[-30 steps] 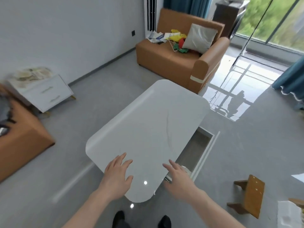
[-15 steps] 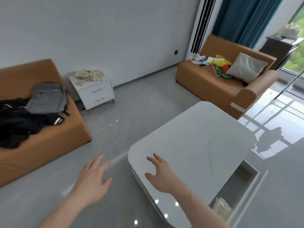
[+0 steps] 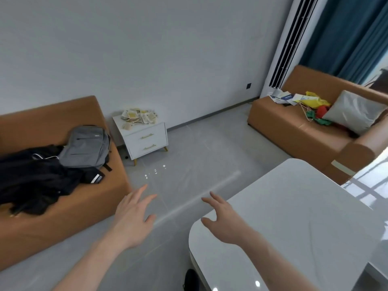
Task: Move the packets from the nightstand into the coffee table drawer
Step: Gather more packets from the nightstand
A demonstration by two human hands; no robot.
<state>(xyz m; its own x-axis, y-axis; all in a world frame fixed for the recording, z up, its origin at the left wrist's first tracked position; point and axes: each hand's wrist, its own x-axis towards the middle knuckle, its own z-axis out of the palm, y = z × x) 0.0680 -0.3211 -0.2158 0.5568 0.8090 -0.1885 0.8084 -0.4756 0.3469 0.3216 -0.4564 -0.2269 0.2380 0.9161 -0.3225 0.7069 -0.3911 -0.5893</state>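
A heap of pale yellow and white packets [image 3: 138, 117] lies on top of the white nightstand [image 3: 147, 140] against the far wall. The white coffee table [image 3: 294, 217] fills the lower right; only a sliver of its drawer [image 3: 378, 269] shows at the right edge. My left hand [image 3: 133, 217] hovers over the grey floor with fingers spread, holding nothing. My right hand [image 3: 223, 219] hangs above the table's near-left corner, fingers loosely spread and empty. Both hands are far from the packets.
An orange sofa [image 3: 52, 198] on the left carries a grey backpack [image 3: 86, 147] and black clothing [image 3: 35, 179]. A second orange sofa [image 3: 315, 133] at the right holds a grey cushion [image 3: 354, 111] and colourful items. Grey floor [image 3: 189, 164] lies between me and the nightstand.
The view has swung left from the coffee table and its drawer toward the nightstand, which now looks nearer. Both hands left the tabletop area and stay empty.
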